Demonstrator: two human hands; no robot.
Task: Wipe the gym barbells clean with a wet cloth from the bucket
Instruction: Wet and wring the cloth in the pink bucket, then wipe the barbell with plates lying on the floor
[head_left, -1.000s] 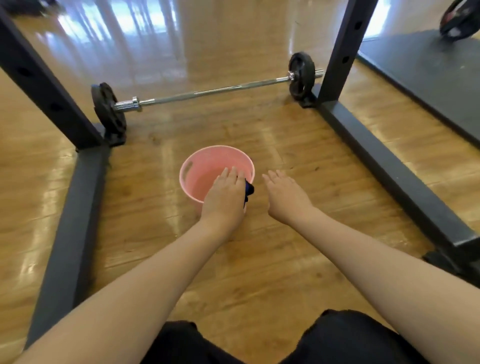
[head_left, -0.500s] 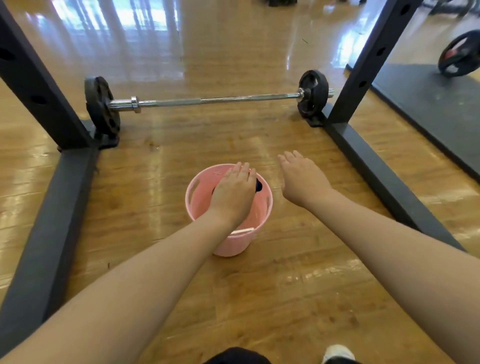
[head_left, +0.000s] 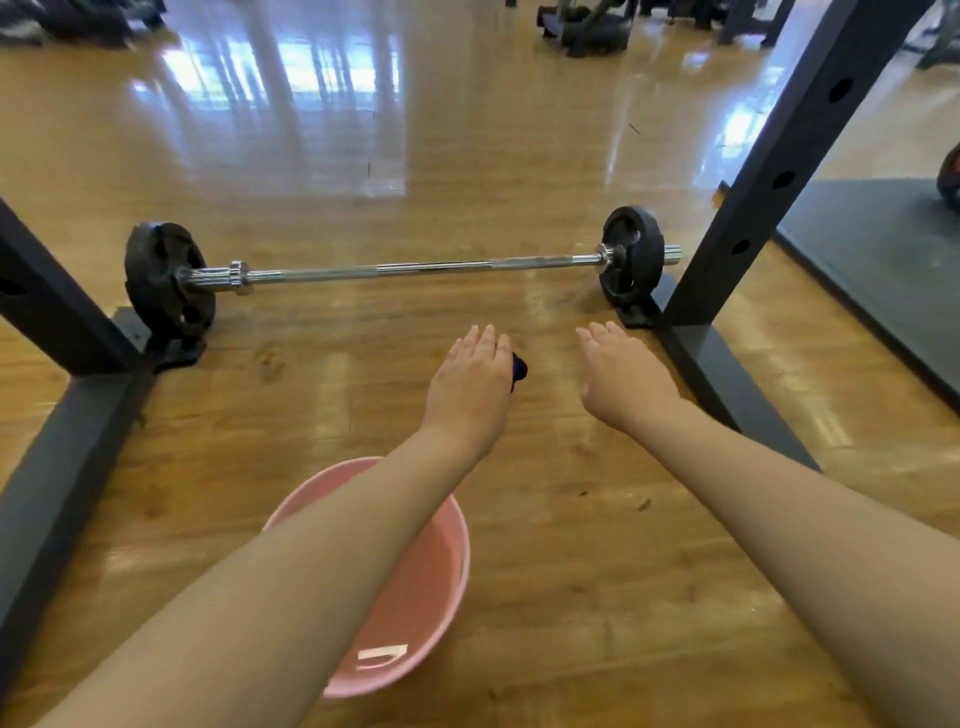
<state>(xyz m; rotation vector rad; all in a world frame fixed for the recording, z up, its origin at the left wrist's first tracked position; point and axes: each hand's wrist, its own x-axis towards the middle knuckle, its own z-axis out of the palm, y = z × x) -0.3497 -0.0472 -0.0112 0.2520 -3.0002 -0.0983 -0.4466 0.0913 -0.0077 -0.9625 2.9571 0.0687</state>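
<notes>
Gripped under the left hand (head_left: 470, 387) is a dark blue cloth (head_left: 518, 368), and only a small tuft of it is shown, poking out on the thumb side; the fingers are laid nearly straight over the top, so how the cloth is pinched underneath cannot be told. Just to the right of that grip, the right hand (head_left: 621, 382) is held out flat and relaxed, palm down, with nothing in it.

Ahead of the grip, well apart from it, the barbell (head_left: 415, 270) is seen lying across the wooden floor (head_left: 597, 545), a black plate (head_left: 169, 280) at its left end and another at its right, the chrome shaft stretched between them. No contact with the bar is made yet. Behind the grip, back towards the body and partly covered by the left forearm, the pink bucket (head_left: 441, 561) is set on the floor. Dark rack uprights (head_left: 769, 171) are stood to either side.

By the look of it, the cloth is already fetched from the bucket and the carry to the bar is in hand. Whether the cloth is properly wet cannot be judged. All the wiping is left: shaft, sleeves and plates are judged untouched so far.
</notes>
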